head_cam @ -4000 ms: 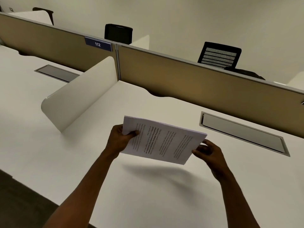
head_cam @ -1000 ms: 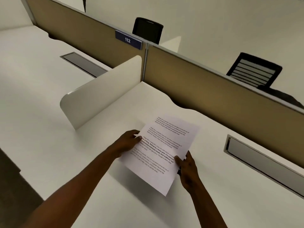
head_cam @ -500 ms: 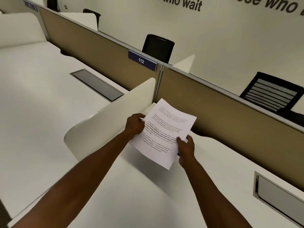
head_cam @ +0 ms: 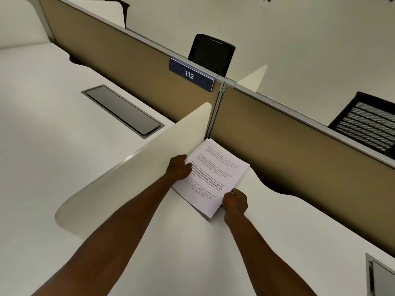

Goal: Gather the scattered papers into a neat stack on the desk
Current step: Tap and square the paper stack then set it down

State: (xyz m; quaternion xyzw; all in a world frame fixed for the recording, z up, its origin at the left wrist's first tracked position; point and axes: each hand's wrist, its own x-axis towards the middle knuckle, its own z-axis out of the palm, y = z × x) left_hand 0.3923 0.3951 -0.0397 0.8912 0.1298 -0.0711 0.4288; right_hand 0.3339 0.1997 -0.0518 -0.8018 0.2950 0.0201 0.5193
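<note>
A stack of white printed papers [head_cam: 213, 176] lies at the far left corner of the white desk [head_cam: 213, 253], tucked between the curved side divider and the tan back partition. My left hand [head_cam: 178, 167] grips the stack's left edge, thumb on top. My right hand [head_cam: 235, 201] holds its near right corner. The sheets look squared together, with the bottom edge just above or touching the desk; I cannot tell which.
A curved white side divider [head_cam: 139, 178] rises just left of the stack. The tan back partition [head_cam: 299, 157] with a blue "112" label [head_cam: 191, 74] stands behind it. Grey cable hatches [head_cam: 123, 111] sit in the neighbouring desk and at the lower right [head_cam: 380, 276]. Black chairs [head_cam: 211, 53] stand beyond.
Both hands have carried the stack forward and down into the corner by the divider and back partition. The view has shifted towards that corner.
</note>
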